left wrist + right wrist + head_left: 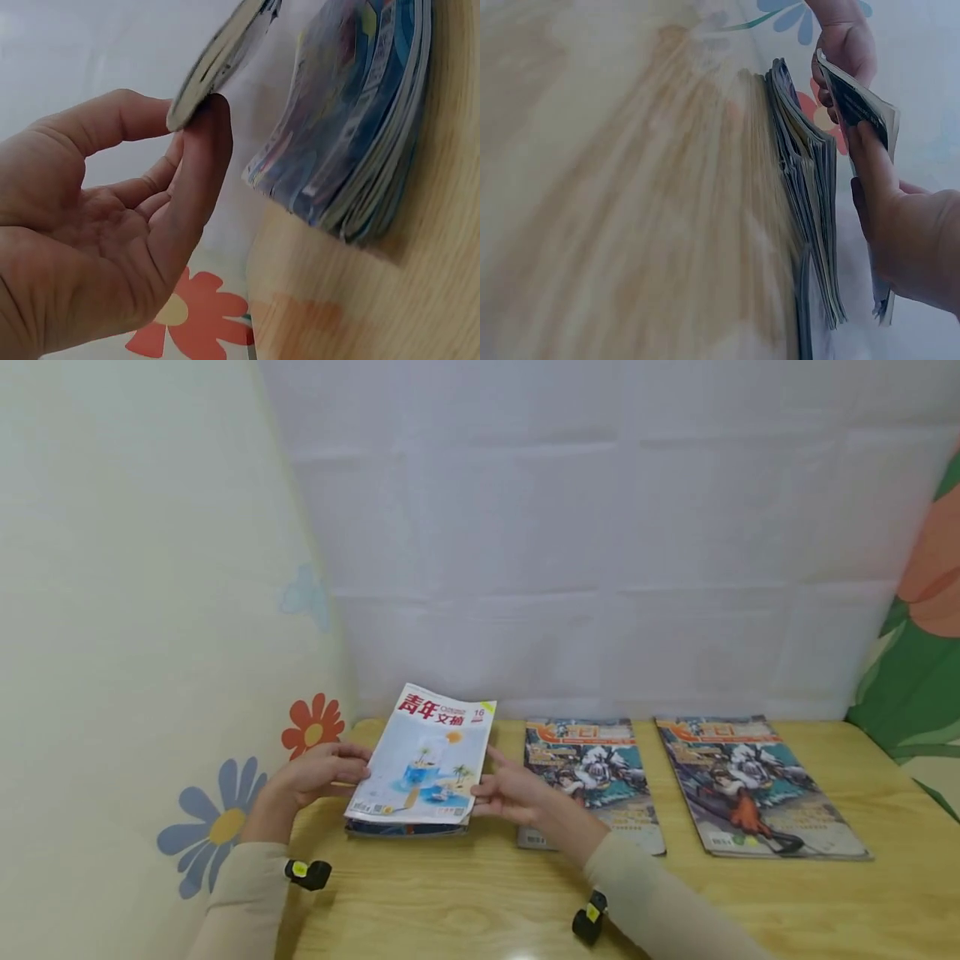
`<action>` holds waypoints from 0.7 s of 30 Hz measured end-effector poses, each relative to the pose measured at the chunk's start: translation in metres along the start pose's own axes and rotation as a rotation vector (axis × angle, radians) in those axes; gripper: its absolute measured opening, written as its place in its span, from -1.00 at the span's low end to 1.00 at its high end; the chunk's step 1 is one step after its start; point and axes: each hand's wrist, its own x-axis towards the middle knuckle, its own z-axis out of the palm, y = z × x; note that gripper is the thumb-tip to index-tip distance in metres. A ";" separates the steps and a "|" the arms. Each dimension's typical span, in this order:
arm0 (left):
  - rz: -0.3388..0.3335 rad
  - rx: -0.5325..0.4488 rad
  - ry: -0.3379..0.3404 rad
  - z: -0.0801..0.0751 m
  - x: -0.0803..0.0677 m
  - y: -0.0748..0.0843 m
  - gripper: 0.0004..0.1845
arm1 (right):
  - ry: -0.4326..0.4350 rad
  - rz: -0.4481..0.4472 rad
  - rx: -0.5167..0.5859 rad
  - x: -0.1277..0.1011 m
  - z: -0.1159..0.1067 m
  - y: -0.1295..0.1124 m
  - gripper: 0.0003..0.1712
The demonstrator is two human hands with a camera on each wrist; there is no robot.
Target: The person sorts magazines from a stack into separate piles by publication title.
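A thin magazine [420,777] with a pale blue cover and red title is held up between both hands, slightly tilted. My left hand [318,772] pinches its left edge; in the left wrist view the thumb and fingers grip a corner of the magazine [217,67]. On the opposite edge my right hand [517,789] grips it, with fingers spread under the back cover in the right wrist view. Beneath it, a stack of magazines [802,157] lies on the table, apart from the raised one. From the head view the raised magazine hides most of that stack [408,832].
Two spots to the right hold magazines with the same colourful cover: a nearer one [600,785], partly behind my right forearm, and a farther one [757,785]. The wooden table [450,893] meets a white backdrop [487,527] behind and a flower-printed wall [150,610] at left.
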 end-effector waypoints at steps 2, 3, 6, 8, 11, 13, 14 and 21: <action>-0.012 0.029 0.021 -0.002 0.000 -0.002 -0.53 | 0.020 0.006 -0.016 0.003 0.004 0.002 0.12; -0.022 0.035 0.032 -0.003 0.000 -0.003 -0.53 | 0.031 0.008 -0.022 0.005 0.005 0.003 0.11; -0.049 0.042 0.048 -0.004 0.000 -0.007 -0.52 | 0.054 0.009 -0.033 0.009 0.008 0.008 0.09; -0.068 0.050 0.053 -0.003 0.000 -0.010 -0.50 | 0.069 0.014 -0.031 0.012 0.008 0.011 0.09; -0.097 0.064 0.066 -0.002 0.000 -0.014 -0.49 | 0.074 0.019 -0.036 0.016 0.005 0.016 0.08; -0.106 0.092 0.076 -0.001 0.000 -0.015 -0.48 | 0.084 0.024 -0.037 0.017 0.003 0.017 0.07; -0.110 0.101 0.082 0.000 0.000 -0.016 -0.48 | 0.081 0.023 -0.040 0.018 0.003 0.018 0.05; -0.138 0.133 0.101 0.000 0.001 -0.013 -0.50 | 0.087 0.003 -0.091 0.019 0.004 0.016 -0.03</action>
